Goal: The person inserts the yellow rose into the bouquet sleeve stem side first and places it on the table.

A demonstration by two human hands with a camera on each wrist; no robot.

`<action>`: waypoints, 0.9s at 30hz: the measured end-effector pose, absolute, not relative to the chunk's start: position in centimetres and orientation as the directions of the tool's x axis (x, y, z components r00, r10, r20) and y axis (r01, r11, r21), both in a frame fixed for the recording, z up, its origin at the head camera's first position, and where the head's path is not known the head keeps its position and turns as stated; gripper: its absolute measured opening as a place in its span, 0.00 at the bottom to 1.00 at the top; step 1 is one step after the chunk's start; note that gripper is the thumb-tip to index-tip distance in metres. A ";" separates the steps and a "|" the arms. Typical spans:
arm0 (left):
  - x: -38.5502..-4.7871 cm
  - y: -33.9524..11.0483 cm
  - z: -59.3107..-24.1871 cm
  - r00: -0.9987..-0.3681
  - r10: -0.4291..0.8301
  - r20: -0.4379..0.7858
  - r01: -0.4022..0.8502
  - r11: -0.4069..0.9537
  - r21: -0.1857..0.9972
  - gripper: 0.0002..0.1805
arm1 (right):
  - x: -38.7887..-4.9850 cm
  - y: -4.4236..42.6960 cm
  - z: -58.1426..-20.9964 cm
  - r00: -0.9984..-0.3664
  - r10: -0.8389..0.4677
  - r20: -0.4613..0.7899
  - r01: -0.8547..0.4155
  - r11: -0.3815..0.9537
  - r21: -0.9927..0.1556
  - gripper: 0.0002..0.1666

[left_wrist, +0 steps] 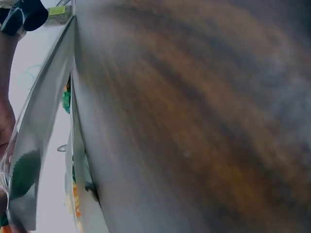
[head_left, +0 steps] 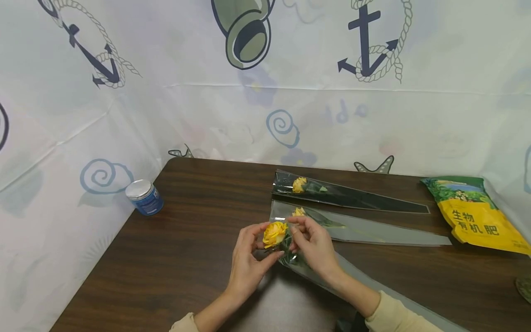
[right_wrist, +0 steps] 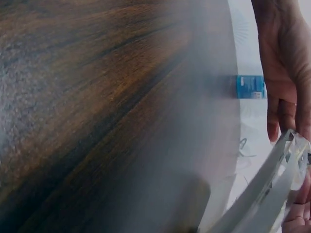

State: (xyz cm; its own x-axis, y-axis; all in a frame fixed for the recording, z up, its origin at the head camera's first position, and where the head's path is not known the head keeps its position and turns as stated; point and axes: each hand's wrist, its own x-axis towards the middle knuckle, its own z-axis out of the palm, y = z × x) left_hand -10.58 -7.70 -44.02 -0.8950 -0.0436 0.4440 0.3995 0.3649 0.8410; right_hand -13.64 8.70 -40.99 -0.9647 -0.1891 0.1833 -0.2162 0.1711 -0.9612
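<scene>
A long grey-and-clear flower sleeve [head_left: 365,275] runs toward the lower right, raised off the table at its wide end. From that end shows a yellow flower [head_left: 275,234]; its green leaf [left_wrist: 25,174] is visible through the film in the left wrist view. My left hand [head_left: 247,263] holds the sleeve's mouth at the left of the bloom, fingers and thumb on either side. My right hand [head_left: 316,246] pinches the film at the right side of the mouth. Some fingertips are hidden behind the bloom and film.
Behind lie a second grey sleeve [head_left: 381,229] and a black sleeve [head_left: 365,197], each with a yellow flower. A yellow-green bag [head_left: 477,221] lies at the right. A blue can [head_left: 145,198] stands at the brown table's [head_left: 186,221] left edge; printed cloth hangs behind.
</scene>
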 end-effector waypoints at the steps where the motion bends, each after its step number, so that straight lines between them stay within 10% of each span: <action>1: -10.5 -7.7 -44.0 -0.888 -0.040 0.458 0.412 0.373 0.831 0.35 | -13.7 8.8 -40.9 -0.968 -0.186 0.166 -0.199 0.177 -0.964 0.11; 8: -10.7 -7.8 -43.9 -0.861 -0.002 0.509 0.462 0.418 0.782 0.34 | -13.9 9.1 -40.6 -0.984 -0.166 0.059 -0.089 0.179 -0.980 0.12; 19: -11.1 -8.1 -43.5 -0.866 -0.043 0.498 0.431 0.441 0.788 0.28 | -13.3 9.7 -40.6 -0.955 -0.235 0.183 -0.243 0.262 -0.934 0.14; 27: -11.4 -8.5 -43.5 -0.870 -0.095 0.483 0.405 0.419 0.812 0.28 | -10.0 12.8 -42.7 -0.884 -0.365 0.291 -0.467 0.680 -0.565 0.41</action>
